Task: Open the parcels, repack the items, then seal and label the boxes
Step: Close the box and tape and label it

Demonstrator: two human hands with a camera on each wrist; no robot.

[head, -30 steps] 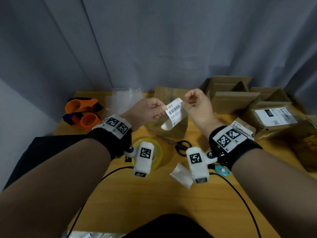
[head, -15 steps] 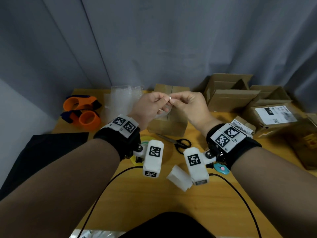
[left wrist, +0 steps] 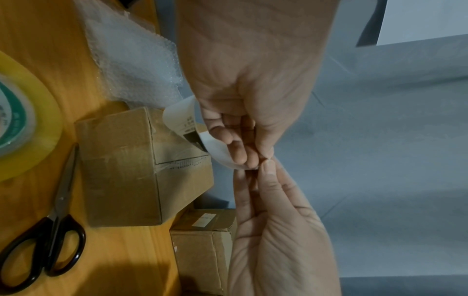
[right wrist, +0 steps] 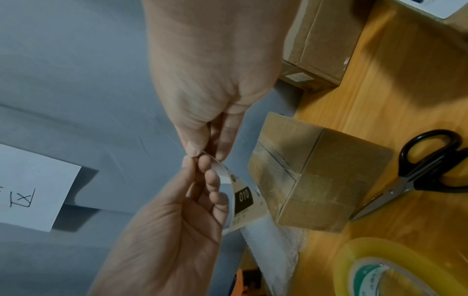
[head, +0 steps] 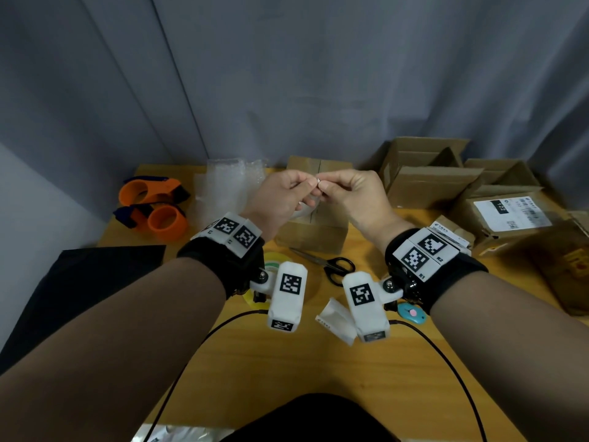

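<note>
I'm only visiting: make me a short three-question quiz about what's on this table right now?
1. True or false: both hands pinch the shipping label.
2. What lies nearest the scissors? A tape roll; B orange dispensers; C bubble wrap.
3. Fill in: the sealed box below the left hand and right hand sits on the ____ table.

Key: 1 true; 2 A; 3 wooden.
</note>
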